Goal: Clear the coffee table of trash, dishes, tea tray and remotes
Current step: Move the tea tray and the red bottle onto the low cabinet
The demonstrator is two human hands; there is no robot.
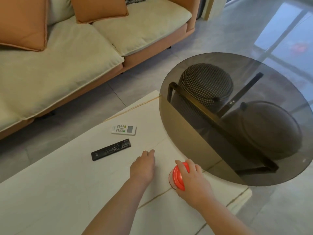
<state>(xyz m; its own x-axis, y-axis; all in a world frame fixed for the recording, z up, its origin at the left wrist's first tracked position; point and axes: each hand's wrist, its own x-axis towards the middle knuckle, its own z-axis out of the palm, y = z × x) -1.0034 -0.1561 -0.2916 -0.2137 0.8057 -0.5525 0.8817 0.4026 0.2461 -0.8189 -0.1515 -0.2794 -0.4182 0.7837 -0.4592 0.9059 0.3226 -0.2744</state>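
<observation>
A white stone coffee table (59, 192) fills the lower left. On it lie a black remote (111, 149) and, just beyond it, a white remote (124, 129) with a small screen. My right hand (193, 180) grips a red-lidded clear jar (178, 178) from above, near the table's right side. My left hand (144, 165) rests on the tabletop with fingers straight, to the right of the black remote and apart from it.
A round smoked-glass table top (279, 68) overlaps the white table's right end, with two round stools (205, 82) seen beneath it. A cream and orange sofa (76, 53) with orange cushions runs along the far left. Grey tiled floor lies between.
</observation>
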